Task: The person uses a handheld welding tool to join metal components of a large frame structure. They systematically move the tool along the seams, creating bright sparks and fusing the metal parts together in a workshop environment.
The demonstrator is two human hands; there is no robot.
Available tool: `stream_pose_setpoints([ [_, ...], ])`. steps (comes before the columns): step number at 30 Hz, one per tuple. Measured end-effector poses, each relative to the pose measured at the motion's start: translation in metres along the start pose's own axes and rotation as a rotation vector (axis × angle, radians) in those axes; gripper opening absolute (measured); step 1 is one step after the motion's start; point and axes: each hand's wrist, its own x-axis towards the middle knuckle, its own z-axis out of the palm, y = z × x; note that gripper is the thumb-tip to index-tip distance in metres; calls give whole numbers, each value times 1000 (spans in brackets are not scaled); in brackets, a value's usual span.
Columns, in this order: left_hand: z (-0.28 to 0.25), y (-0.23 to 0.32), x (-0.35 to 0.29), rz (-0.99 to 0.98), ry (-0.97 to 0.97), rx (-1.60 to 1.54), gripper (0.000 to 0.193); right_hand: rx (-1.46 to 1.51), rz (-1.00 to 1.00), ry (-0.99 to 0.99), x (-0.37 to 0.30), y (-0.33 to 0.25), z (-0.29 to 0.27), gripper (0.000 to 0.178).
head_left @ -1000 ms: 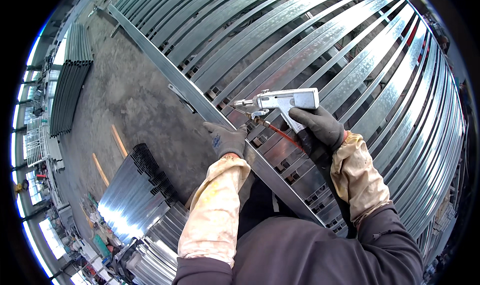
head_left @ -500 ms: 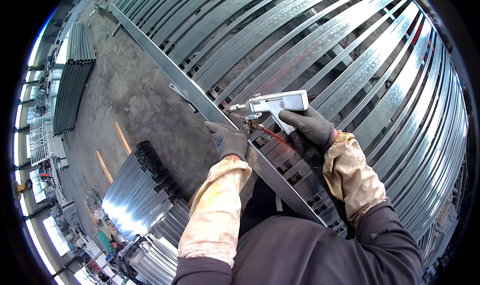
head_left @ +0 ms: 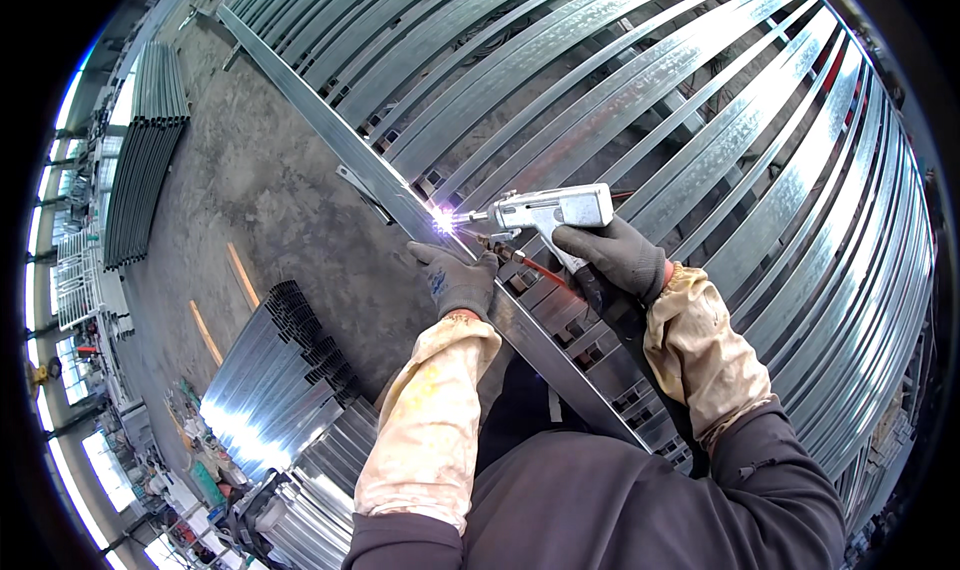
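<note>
A grey pistol-shaped metal welding gun (head_left: pixel 553 211) is being gripped by the gloved right hand (head_left: pixel 612 258), fingers wrapped round its handle. Bright spark (head_left: pixel 441 221) is being thrown at the tip, on the long galvanised steel rail (head_left: pixel 330 135). Left hand (head_left: pixel 457 280) is being pressed flat-ish on that rail, just beside the spark, w/ fingers together.

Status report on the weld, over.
Right hand gripping welding gun, arc lit at its tip. Left hand braced on the long steel rail. Nothing blocking.
</note>
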Motion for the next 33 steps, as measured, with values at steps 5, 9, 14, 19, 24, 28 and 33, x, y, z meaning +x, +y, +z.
stream_pose_setpoints([
  [5,2,-4,4,2,-18,9,126,-5,-5,0,0,0,0,40],
  [9,14,-15,10,76,141,11,113,1,-10,4,0,1,2,40],
  [14,1,-5,5,27,-48,-1,128,-6,-13,4,-2,2,0,39],
  [19,0,-5,6,21,-48,6,129,-24,-13,5,-3,-2,4,39],
  [24,6,-10,8,36,-9,29,129,-34,-31,-17,-5,-7,5,38],
  [28,4,-9,7,47,-27,-5,130,-56,-19,-5,-6,-8,5,38],
  [33,7,-13,10,41,1,42,129,-39,-17,-17,-5,-6,5,39],
])
